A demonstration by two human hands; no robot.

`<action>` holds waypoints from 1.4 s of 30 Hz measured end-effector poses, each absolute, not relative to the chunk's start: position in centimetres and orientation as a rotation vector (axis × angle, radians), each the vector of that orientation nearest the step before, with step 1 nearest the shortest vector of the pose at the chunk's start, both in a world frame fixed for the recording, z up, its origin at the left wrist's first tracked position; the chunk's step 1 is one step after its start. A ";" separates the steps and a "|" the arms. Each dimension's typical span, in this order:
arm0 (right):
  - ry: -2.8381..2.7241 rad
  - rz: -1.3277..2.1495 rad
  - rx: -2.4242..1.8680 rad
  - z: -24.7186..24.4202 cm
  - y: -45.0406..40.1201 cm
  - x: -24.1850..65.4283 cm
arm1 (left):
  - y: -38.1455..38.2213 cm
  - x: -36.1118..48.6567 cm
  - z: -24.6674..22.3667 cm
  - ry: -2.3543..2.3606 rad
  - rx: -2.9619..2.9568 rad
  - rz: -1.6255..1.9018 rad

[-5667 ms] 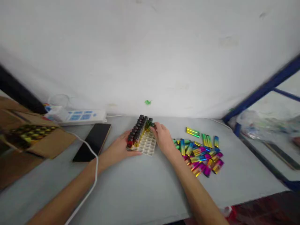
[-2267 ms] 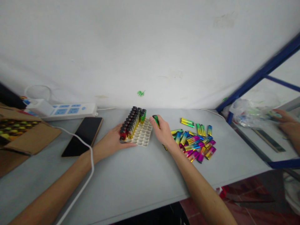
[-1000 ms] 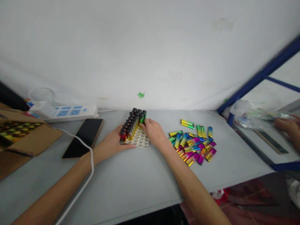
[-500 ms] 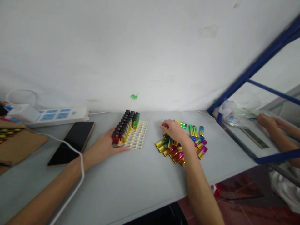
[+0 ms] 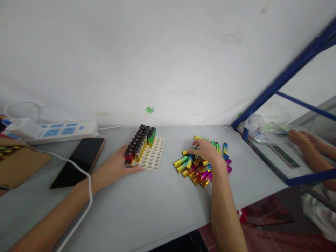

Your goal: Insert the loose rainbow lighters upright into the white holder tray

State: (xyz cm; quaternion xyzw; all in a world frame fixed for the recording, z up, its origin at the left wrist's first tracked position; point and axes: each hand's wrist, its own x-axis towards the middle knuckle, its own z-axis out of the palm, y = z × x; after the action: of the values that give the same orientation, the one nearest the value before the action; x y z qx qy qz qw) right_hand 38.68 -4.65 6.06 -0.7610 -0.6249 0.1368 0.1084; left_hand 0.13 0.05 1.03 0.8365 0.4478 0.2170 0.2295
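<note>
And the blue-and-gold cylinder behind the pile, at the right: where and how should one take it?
Probably pinch the blue-and-gold cylinder by its long sides, at the far half, from above: it is slim, seems to lie lengthwise away from the person, and the pile crowds its near end.

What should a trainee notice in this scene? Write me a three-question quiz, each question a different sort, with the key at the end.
1. The left hand holds:
a) the flat black phone
b) the white, plastic-looking tray with round sockets
c) the brown cardboard box

2. True or false: every socket in the tray is filled.

3. What lies beneath the right hand?

Key:
1. b
2. False; several rows are bare.
3. A loose pile of shiny, multicoloured, tube-shaped pieces.
</note>
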 end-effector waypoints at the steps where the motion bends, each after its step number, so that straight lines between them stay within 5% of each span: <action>1: -1.816 0.409 -2.246 5.9 -4.7 38.7 | 0.0 0.1 1.1 1.229 2.303 0.594; 21: -1.930 0.211 -1.978 4.3 -2.7 35.5 | 0.7 -0.5 -1.0 1.202 2.325 0.648; 31: -1.604 0.497 -1.448 5.4 -2.7 32.5 | 0.0 0.2 1.3 1.179 2.239 0.654; 42: -1.395 1.233 -0.985 5.6 -3.9 26.8 | -0.3 0.3 1.6 1.153 2.235 0.689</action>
State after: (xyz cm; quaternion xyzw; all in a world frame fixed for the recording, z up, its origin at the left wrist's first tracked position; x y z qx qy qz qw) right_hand 26.79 -3.86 5.63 -0.4065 -0.5757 0.5086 0.4947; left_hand 0.27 -0.32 1.55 0.8268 0.4266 0.2549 0.2636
